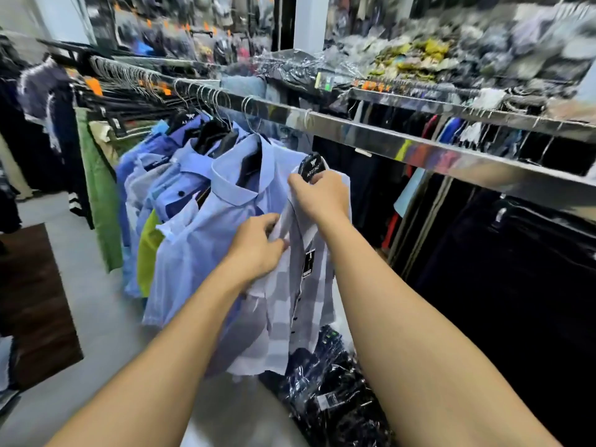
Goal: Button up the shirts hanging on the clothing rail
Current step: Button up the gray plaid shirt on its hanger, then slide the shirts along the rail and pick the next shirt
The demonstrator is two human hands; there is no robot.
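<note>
Your right hand (317, 191) grips the black hanger (311, 167) at the collar to steady the grey striped shirt (290, 304) below the clothing rail (371, 137), while your left hand (258, 246) pinches its placket, ready for buttoning.

Shiny metal clothing rail (380, 137) crossing from upper left to right, hung with wire hangers (222, 104) carrying blue shirts (206, 227); plastic-wrapped dark garments (329, 391) piled on grey floor (96, 304) below

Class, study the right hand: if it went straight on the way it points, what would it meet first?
Probably the black hanger that the right hand already grips at the striped shirt; beyond it, the shiny clothing rail, though depth is unclear.
</note>
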